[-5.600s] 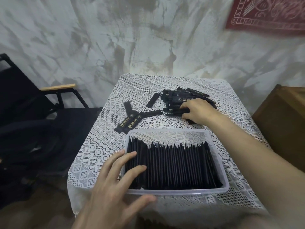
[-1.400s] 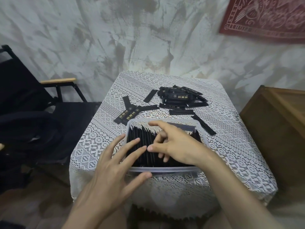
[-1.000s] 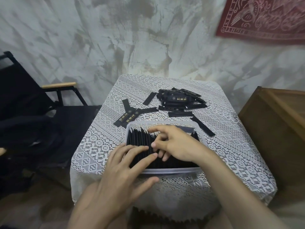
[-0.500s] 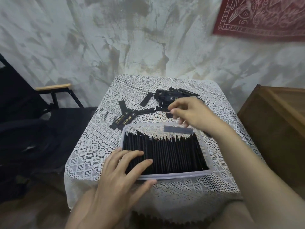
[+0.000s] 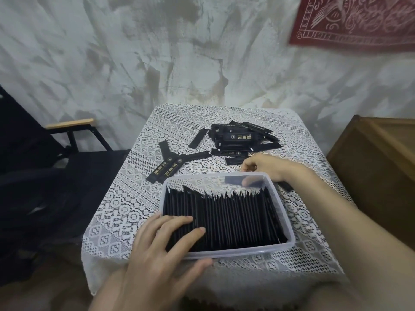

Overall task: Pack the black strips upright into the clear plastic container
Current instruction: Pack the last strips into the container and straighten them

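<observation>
A white lace tablecloth (image 5: 125, 212) fills the middle of our view, set before a mottled grey-white wall (image 5: 134, 63) streaked with dark smears. High above and beyond the fingers (image 5: 248, 163) of the right hand (image 5: 267, 167), a red cloth (image 5: 359, 21) with pale ornament and lettering hangs on that wall. Out to the left of the fingers (image 5: 179, 221) of the left hand (image 5: 155, 261), we see a black folding chair (image 5: 33, 176) with a pale wooden armrest (image 5: 69, 124). To the right, well past the right fingers, stands a brown wooden chest (image 5: 377, 171). Dim brownish floor (image 5: 45, 283) shows below the chair.
</observation>
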